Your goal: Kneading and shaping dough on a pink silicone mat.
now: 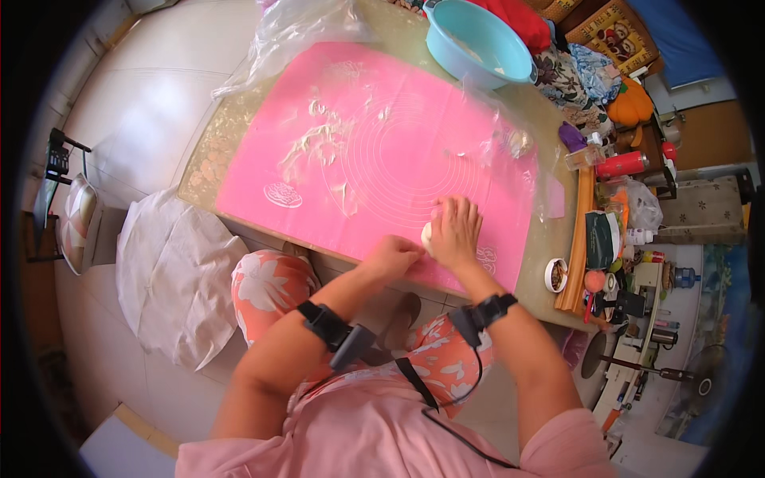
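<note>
A small lump of white dough (pixel 427 238) lies near the front edge of a pink silicone baking mat (pixel 412 149) printed with circles. My right hand (pixel 457 230) is cupped over the dough and covers most of it, fingers pointing away from me. To its left, my left hand (pixel 394 257) is held low at the mat's edge, fingers curled and their tips close to the dough. Blur hides whether those tips touch it or pinch anything. White flour (pixel 323 143) is smeared over the mat's left half.
A light blue plastic basin (pixel 478 45) with white residue stands at the far edge of the table (pixel 206 161). Clear plastic sheeting (pixel 299 42) lies at the far left. Along the right are a small white bowl (pixel 556 275), a wooden board (pixel 578 239) and a red flask (pixel 621 164).
</note>
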Available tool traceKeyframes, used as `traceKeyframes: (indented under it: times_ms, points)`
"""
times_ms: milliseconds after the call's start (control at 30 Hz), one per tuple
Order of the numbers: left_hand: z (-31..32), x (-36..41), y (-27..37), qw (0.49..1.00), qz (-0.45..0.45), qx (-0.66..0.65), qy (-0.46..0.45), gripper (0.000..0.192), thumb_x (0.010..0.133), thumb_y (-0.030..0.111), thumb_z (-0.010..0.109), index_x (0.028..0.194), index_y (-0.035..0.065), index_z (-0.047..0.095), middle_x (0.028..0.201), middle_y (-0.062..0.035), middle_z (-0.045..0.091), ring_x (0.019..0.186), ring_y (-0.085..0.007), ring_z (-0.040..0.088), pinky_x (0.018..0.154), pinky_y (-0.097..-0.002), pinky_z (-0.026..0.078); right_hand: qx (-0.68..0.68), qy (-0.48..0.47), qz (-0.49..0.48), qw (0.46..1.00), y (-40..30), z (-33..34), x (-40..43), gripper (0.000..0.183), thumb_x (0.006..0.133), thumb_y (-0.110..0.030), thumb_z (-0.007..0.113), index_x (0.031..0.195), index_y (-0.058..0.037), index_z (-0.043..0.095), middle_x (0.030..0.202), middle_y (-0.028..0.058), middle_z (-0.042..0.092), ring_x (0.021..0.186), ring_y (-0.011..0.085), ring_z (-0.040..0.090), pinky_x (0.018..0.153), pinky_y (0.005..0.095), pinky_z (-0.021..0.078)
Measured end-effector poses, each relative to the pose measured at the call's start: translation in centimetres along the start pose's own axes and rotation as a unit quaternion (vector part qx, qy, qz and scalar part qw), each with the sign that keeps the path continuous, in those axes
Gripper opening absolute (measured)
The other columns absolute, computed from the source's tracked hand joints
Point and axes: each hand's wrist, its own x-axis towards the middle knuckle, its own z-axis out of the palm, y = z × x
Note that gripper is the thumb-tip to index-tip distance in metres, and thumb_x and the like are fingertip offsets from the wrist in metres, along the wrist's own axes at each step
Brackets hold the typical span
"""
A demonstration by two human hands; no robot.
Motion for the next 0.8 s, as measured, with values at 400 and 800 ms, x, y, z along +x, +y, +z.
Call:
traceKeyframes:
  times_ms: [400,800]
  points:
    - [-4.0,1.6,7.7,0.953,0.221,0.109,0.175,0.024,0.085,0.000,0.051,0.107,0.0006,0.058,0.090,-0.0082,0.065,0.080,-0.0126,0.061,0.070,-0.0259,0.049,-0.019,-0.022,-0.037,0.999,-0.1,1.5,2.8,0.014,0.081,-0.019,0.052,0.093,-0.0110,0.052,0.090,0.0083,0.050,0.090,0.0263,0.047,0.078,0.0405,0.0332]
    - [-6.2,0.4,10.2,0.940,0.279,0.048,0.190,0.023,0.085,0.002,0.052,0.106,-0.0004,0.059,0.093,-0.0093,0.065,0.083,-0.0146,0.061,0.072,-0.0274,0.049,-0.113,0.006,-0.021,0.993,4.0,1.6,8.6,0.013,0.083,-0.019,0.046,0.087,-0.0078,0.052,0.092,0.0092,0.054,0.094,0.0274,0.048,0.082,0.0395,0.0342]
